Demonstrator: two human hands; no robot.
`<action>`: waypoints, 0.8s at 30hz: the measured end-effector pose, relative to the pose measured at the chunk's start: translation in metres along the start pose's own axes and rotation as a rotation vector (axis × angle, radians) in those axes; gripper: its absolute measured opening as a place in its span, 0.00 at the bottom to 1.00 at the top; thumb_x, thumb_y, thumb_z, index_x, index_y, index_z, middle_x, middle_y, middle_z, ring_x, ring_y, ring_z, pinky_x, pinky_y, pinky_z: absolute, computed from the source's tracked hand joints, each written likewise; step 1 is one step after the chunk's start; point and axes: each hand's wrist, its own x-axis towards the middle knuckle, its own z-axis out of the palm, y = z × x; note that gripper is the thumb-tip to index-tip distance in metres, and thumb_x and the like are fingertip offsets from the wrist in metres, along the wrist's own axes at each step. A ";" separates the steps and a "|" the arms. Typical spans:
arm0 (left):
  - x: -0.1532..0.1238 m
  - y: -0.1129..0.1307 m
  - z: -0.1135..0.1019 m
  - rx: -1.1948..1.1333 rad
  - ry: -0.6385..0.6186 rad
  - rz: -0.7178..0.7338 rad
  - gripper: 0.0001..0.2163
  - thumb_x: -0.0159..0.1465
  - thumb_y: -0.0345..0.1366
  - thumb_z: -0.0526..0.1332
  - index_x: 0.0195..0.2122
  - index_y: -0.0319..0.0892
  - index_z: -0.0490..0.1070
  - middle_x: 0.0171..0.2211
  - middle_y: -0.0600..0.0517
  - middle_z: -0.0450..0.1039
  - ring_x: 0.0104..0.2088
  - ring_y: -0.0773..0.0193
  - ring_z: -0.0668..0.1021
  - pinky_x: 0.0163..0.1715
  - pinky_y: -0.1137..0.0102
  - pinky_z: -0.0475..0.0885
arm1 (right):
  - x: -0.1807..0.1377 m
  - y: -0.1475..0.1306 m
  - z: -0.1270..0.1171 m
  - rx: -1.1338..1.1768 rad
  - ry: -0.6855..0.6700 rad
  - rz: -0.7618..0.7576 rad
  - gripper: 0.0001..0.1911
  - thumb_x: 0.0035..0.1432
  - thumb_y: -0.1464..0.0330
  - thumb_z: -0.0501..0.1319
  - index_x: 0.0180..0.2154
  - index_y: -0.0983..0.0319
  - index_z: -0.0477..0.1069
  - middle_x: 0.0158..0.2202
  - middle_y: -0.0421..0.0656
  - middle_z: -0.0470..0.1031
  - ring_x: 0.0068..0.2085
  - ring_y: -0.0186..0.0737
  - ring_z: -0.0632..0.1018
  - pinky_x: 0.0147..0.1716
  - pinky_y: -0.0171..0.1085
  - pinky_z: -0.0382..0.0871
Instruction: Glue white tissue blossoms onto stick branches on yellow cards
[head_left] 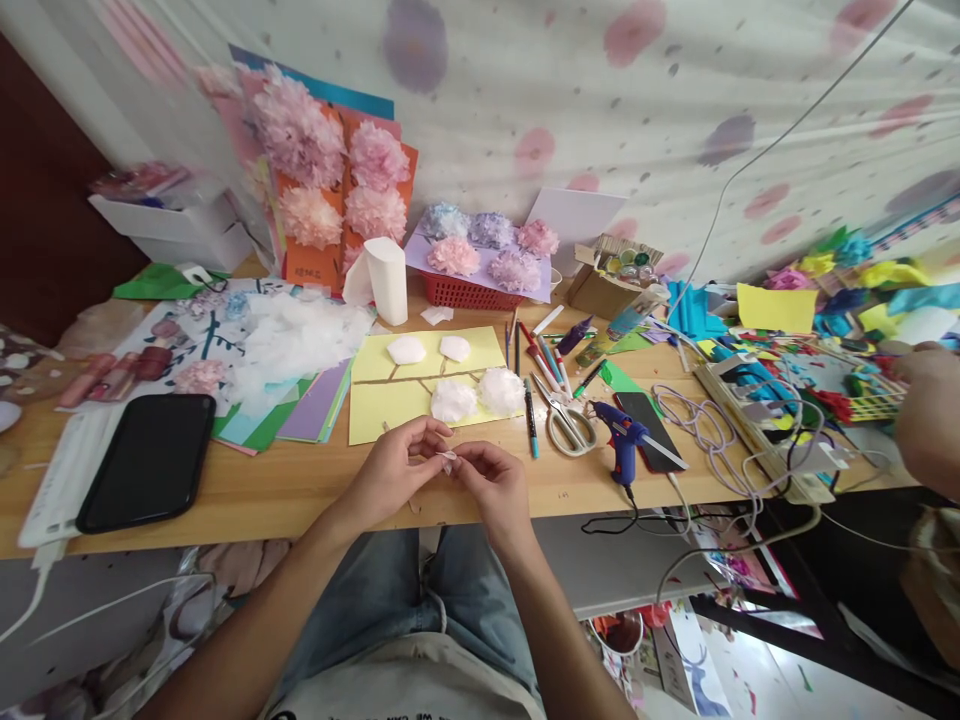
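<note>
My left hand [401,468] and my right hand [495,482] meet just above the table's front edge. Their fingertips pinch a small, thin white scrap [448,458] between them; whether it is tissue or cotton I cannot tell. Just beyond lies a yellow sheet [375,408] with a brown branch line across it. Two flat white shapes [406,349] sit above the line. Below it, two fluffy white cotton tufts [454,400] rest on the sheet, close to my fingers.
Scissors [570,425], a blue glue gun [624,440] and a phone [649,430] lie at right. Cotton [300,330] covers papers at left, near a black tablet-like device [146,460]. A paper roll [387,282] stands behind. Another person's hand [930,415] shows at the right edge.
</note>
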 end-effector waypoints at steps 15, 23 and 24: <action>-0.002 0.007 0.000 -0.171 0.062 -0.019 0.12 0.53 0.37 0.70 0.36 0.41 0.71 0.34 0.51 0.76 0.35 0.64 0.79 0.40 0.68 0.76 | 0.000 0.007 0.005 0.123 0.016 0.012 0.03 0.51 0.65 0.70 0.30 0.57 0.81 0.29 0.40 0.81 0.32 0.39 0.78 0.39 0.39 0.73; -0.005 0.004 0.002 -0.329 0.069 -0.085 0.13 0.55 0.41 0.71 0.36 0.40 0.72 0.31 0.53 0.75 0.33 0.66 0.78 0.40 0.68 0.76 | -0.007 0.010 0.003 -0.244 0.047 -0.324 0.09 0.59 0.71 0.63 0.36 0.56 0.82 0.34 0.42 0.80 0.36 0.40 0.78 0.37 0.38 0.72; -0.005 0.003 0.002 -0.330 0.073 -0.078 0.14 0.55 0.41 0.72 0.36 0.40 0.72 0.32 0.53 0.75 0.34 0.66 0.78 0.40 0.69 0.76 | -0.009 0.009 0.003 -0.306 0.047 -0.373 0.10 0.60 0.72 0.62 0.37 0.56 0.82 0.34 0.43 0.79 0.36 0.40 0.78 0.37 0.39 0.72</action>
